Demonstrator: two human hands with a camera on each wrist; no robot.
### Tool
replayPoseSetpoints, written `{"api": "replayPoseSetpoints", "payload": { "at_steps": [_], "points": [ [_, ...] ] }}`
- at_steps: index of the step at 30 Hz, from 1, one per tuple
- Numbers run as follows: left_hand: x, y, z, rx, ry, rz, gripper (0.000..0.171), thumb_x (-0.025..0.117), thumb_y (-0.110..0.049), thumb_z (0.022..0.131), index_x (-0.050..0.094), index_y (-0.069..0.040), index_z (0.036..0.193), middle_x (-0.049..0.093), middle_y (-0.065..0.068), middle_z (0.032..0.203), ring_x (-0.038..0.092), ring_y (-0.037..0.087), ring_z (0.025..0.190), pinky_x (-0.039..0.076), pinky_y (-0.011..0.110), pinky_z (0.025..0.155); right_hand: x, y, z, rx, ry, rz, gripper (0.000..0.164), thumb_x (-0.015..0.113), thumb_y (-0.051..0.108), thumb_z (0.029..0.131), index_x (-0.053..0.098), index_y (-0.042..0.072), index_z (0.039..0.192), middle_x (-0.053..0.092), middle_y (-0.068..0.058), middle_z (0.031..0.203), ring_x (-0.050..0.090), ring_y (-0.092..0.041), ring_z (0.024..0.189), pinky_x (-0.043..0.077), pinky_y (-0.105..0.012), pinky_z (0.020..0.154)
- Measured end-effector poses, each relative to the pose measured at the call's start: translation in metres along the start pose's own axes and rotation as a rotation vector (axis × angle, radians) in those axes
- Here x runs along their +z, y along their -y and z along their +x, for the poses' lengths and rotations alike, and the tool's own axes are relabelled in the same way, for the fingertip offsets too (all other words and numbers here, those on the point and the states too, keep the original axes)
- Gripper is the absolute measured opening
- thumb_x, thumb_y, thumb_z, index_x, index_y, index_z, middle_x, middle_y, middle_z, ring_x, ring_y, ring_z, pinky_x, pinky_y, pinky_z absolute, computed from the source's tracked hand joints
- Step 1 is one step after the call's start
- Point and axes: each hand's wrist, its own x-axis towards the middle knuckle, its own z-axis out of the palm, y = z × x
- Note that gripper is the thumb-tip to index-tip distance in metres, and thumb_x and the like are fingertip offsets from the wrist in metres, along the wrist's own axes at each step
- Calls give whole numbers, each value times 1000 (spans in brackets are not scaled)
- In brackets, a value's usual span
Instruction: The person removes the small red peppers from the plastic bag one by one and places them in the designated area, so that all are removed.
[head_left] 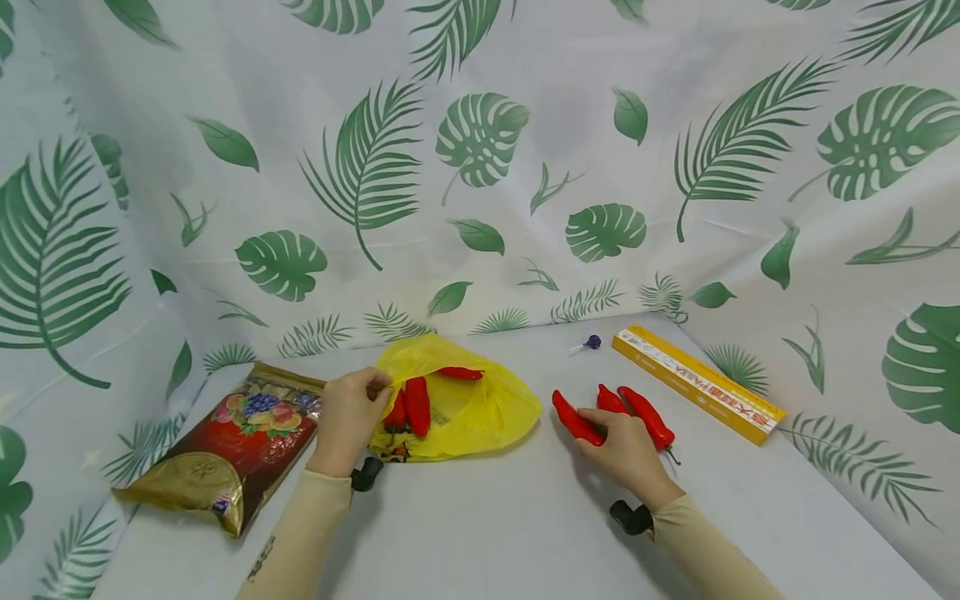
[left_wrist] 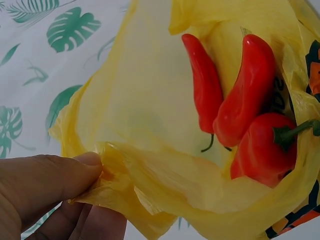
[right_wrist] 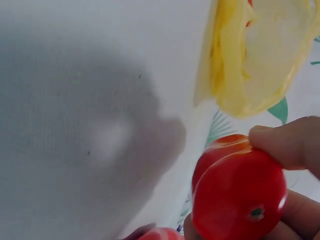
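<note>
A yellow plastic bag (head_left: pixel 480 425) lies open on the table, with several red peppers inside; one pepper (left_wrist: pixel 202 82) is slender and another pepper (left_wrist: pixel 265 150) is plump with a green stem. My left hand (head_left: pixel 351 421) pinches the bag's rim between thumb and fingers at its left side. To the right of the bag, my right hand (head_left: pixel 626 450) grips a red pepper (right_wrist: pixel 240 195) above the table. Two more red peppers, one of them a long pepper (head_left: pixel 647 417) with a stem, lie just beyond the right hand.
At the left lies a red and gold snack packet (head_left: pixel 255 442). A yellow-orange carton (head_left: pixel 697 383) rests at the back right, with a purple lollipop (head_left: pixel 592 342) beside it. A leaf-patterned cloth (head_left: pixel 555 158) hangs behind the white table (head_left: pixel 480 533).
</note>
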Motion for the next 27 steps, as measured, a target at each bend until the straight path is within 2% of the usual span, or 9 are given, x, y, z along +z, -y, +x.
{"api": "replayPoseSetpoints", "payload": {
  "at_steps": [5, 11, 21, 27],
  "points": [
    [-1, 0, -1, 1, -3, 10, 7, 82, -8, 89, 80, -5, 95, 79, 11, 86, 72, 20, 72, 63, 37, 65, 4, -2, 6, 36, 47, -28, 49, 81, 14, 88, 69, 3, 134, 72, -20, 128, 62, -30, 104, 61, -47, 90],
    [-3, 0, 0, 18, -8, 2, 6, 81, -8, 90, 80, -5, 95, 79, 11, 86, 73, 20, 72, 63, 36, 65, 8, -6, 11, 73, 79, -71, 54, 82, 12, 87, 66, 2, 137, 70, -22, 128, 60, -32, 105, 61, -43, 84],
    [-2, 2, -1, 20, -21, 7, 7, 82, -6, 88, 80, -4, 94, 79, 12, 85, 72, 20, 71, 62, 35, 63, 8, 1, 17, 31, 34, -106, 53, 81, 12, 88, 65, -1, 137, 71, -23, 129, 64, -33, 104, 62, -50, 90],
    [-2, 3, 0, 16, -17, -5, 6, 82, -7, 89, 80, -4, 94, 79, 11, 85, 72, 20, 71, 62, 35, 64, 16, 19, 24, -37, -66, -15, 45, 79, 15, 91, 70, 1, 133, 75, -19, 125, 70, -35, 109, 61, -53, 94]
  ]
}}
